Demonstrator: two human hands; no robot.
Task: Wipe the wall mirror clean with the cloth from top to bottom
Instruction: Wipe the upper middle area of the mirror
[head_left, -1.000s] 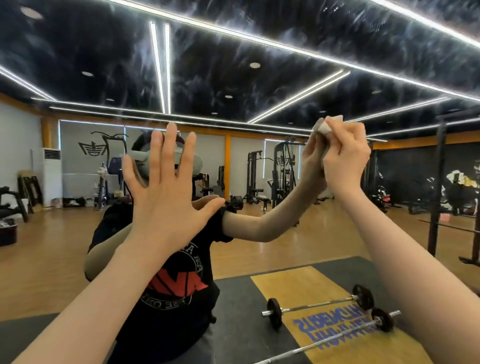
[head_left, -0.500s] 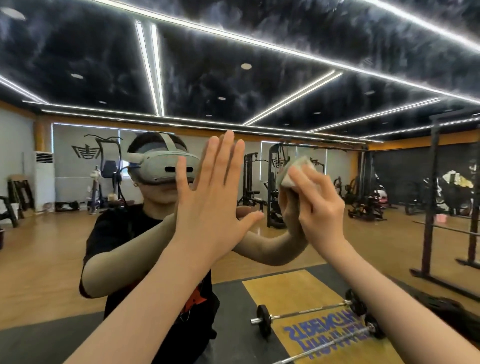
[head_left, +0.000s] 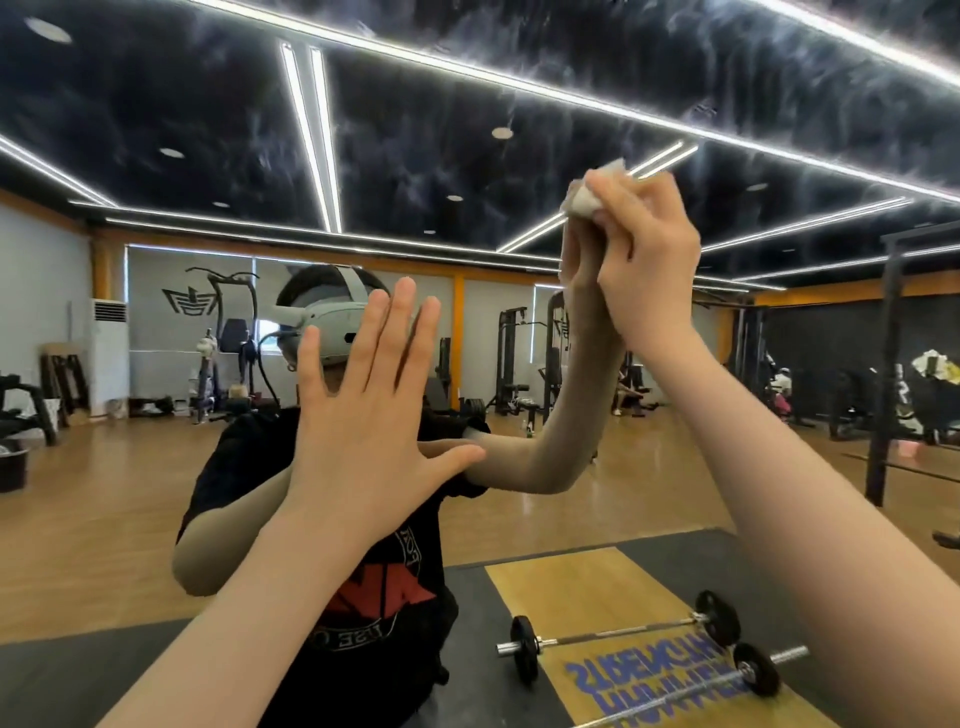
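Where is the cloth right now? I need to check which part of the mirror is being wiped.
In the head view, the cloth is upper right, gripped in the right hand against the mirror.

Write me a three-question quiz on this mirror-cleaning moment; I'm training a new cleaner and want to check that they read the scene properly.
1. True or false: the left hand grips the cloth.
2. Which hand holds the cloth against the wall mirror? A) left B) right C) both
3. Fill in: the barbell reflected in the glass lies on the ____.

Key
1. False: its fingers are spread flat against the glass and it holds nothing.
2. B: the right hand bunches the cloth high up, above head height in the reflection.
3. Floor, on the yellow mat with reversed blue lettering.
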